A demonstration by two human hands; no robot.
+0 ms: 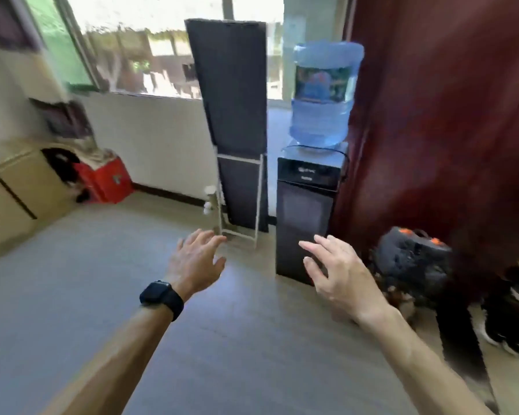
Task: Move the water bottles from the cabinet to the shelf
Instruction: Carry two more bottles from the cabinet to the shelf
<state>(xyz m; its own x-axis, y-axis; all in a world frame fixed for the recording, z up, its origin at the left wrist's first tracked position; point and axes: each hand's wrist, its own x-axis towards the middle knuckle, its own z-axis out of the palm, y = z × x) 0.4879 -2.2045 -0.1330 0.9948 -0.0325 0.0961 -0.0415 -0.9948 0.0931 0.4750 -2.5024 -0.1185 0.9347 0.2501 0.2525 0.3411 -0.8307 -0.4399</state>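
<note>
Obs., standing in the room; picture blurred towards the left edge.

- Grey floor point(72, 280) fills the lower half.
- Dark red curtain point(447, 115) hangs down the right side.
- Wide window point(138, 49) runs across the back wall, bright outside.
- Tall dark panel point(234, 100) leans against the window, foot in a white frame.
- Black water dispenser point(306, 211) stands just beside the panel, between it and the curtain.
- Large blue water bottle point(324, 94) sits neck-down on top of the dispenser, partly full.
- Low beige cabinet point(18, 193) at the far left, well apart from the dispenser. Cannot tell its contents.
- Red box point(108, 181) on the floor beside the cabinet.
- Dark bag point(411, 259) with orange patches lies at the curtain's foot.
- Left hand point(192, 262) is held out over the floor, fingers spread, holding nothing.
- Right hand point(339, 277) is the same, in front of the dispenser's lower part.
- Black watch point(159, 295) on the left wrist.
</note>
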